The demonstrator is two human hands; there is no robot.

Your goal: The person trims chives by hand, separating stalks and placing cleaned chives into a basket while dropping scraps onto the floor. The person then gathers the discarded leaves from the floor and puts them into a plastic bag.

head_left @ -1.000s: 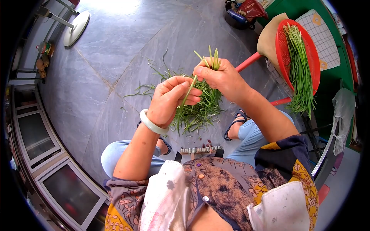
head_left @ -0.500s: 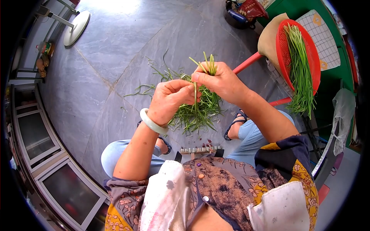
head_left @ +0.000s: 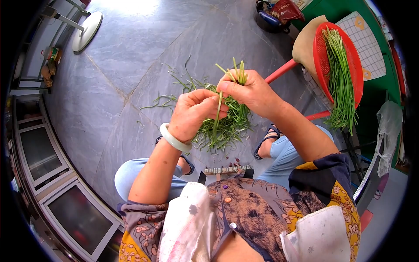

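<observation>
Above the heap of loose chive leaves (head_left: 229,135) on the floor, my two hands meet with fingertips close together. My right hand (head_left: 255,94) is closed around a few chive stems (head_left: 238,73), their pale ends sticking up past the fingers. A single chive stalk (head_left: 218,114) hangs down between the hands. My left hand (head_left: 192,113), with a pale bangle (head_left: 174,139) at its wrist, pinches near the top of that stalk. The exact contact of the fingertips is partly hidden.
To the right, a red plastic basket (head_left: 358,65) holds a bundle of long chives (head_left: 340,78) and sits on a red-legged stool or stand (head_left: 281,71). Glass-fronted cabinets (head_left: 41,148) line the left side. A black pot (head_left: 268,22) stands at the back right.
The hanging stalk's lower end has swung slightly left. My hands stay almost in place, with small finger movements.
</observation>
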